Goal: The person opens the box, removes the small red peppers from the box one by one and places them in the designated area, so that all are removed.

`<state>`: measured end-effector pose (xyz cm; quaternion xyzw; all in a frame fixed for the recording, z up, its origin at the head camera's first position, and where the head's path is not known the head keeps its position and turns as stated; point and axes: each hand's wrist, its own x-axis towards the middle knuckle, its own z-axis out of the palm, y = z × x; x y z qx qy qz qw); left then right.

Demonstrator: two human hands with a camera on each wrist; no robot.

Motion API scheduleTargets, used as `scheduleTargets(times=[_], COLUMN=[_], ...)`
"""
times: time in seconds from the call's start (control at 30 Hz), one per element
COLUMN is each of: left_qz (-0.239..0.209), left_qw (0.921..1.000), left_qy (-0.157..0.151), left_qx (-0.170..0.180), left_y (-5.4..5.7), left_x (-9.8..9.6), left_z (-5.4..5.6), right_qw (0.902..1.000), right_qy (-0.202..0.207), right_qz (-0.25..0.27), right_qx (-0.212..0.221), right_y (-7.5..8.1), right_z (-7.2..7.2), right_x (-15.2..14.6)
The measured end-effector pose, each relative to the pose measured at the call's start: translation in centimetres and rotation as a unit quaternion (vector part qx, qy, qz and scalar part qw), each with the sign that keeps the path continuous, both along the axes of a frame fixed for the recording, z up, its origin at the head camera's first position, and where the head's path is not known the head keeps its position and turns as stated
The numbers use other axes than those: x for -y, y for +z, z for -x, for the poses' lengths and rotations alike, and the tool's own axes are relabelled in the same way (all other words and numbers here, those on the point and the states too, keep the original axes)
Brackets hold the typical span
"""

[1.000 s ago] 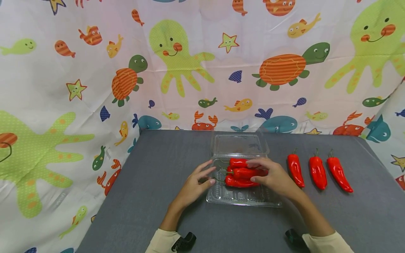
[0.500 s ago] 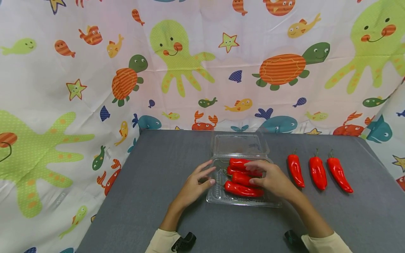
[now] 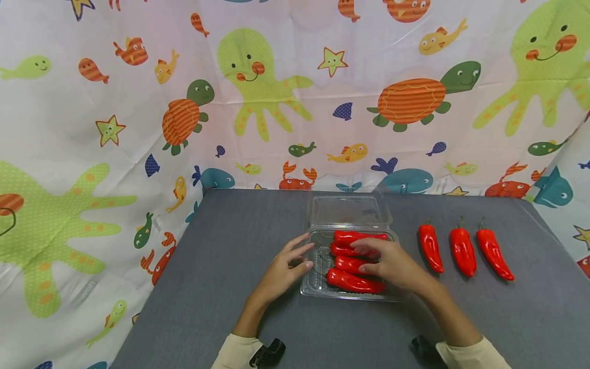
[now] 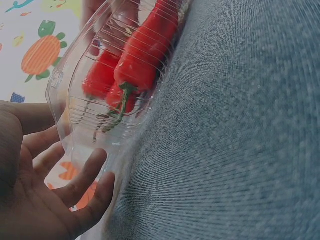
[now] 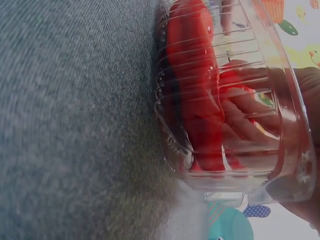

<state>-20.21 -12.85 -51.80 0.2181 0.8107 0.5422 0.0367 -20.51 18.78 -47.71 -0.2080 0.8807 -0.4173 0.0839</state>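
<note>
A clear plastic clamshell box (image 3: 343, 294) stands on the table with its lid raised behind, and several red peppers lie across it. My right hand (image 3: 400, 265) reaches in from the right and grips the right end of one red pepper (image 3: 349, 264) between thumb and fingers. A front red pepper (image 3: 355, 282) lies nearest me. Through the box wall in the right wrist view, a red pepper (image 5: 192, 65) hides part of my fingers. My left hand (image 3: 287, 269) is spread at the box's left side, fingertips right at the rim, holding nothing.
To the right of the box, three more red peppers stand in a row: one closest to it (image 3: 430, 249), a middle one (image 3: 463, 252) and an outer one (image 3: 494, 254). Grey cloth covers the table (image 3: 249, 225). A sea-animal curtain (image 3: 286, 61) hangs behind.
My right hand has moved slightly left, and its pepper has come down between the others. The front pepper has shifted toward me, spreading the peppers apart. My left hand stays put.
</note>
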Motion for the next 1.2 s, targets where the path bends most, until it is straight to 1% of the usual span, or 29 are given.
scheduleTargets(times=[0.23, 0.5, 0.8, 1.13, 1.2], left_qz=[-0.001, 0.001, 0.000, -0.005, -0.004], left_qw=[1.0000, 1.0000, 1.0000, 1.0000, 1.0000], left_qy=[0.001, 0.000, 0.003, 0.003, 0.002], left_qx=[-0.003, 0.003, 0.005, 0.004, 0.005], left_y=[-0.13, 0.09, 0.19, -0.10, 0.01], left_x=[0.04, 0.04, -0.04, 0.06, 0.03], left_z=[0.05, 0.10, 0.03, -0.02, -0.01], right_qw=[0.9997, 0.9990, 0.9982, 0.9972, 0.9968], right_qy=[0.007, 0.022, 0.028, 0.022, 0.021], right_qz=[-0.021, -0.036, -0.053, -0.070, -0.076], right_qx=[0.015, 0.010, 0.001, 0.015, 0.016], right_y=[0.14, -0.08, -0.35, -0.11, -0.01], right_z=[0.06, 0.21, 0.32, 0.18, 0.12], right_x=[0.49, 0.73, 0.90, 1.04, 1.06])
